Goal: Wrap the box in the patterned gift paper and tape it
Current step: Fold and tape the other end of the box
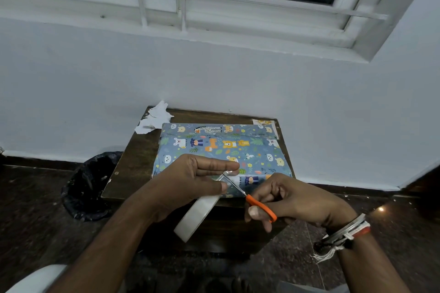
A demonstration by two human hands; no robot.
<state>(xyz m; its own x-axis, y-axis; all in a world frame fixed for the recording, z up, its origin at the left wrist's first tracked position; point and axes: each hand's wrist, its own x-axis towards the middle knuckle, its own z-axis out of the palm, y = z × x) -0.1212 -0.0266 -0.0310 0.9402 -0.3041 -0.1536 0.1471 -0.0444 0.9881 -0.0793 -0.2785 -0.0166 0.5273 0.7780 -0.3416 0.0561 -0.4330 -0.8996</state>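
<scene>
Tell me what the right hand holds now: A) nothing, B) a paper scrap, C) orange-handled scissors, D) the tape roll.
C: the right hand grips the orange-handled scissors, blades at the strip pulled from the tape roll that the left hand holds.

The wrapped box [221, 152] lies on the table [133, 164], scraps [154, 118] behind it, bin [91, 185] left.
</scene>
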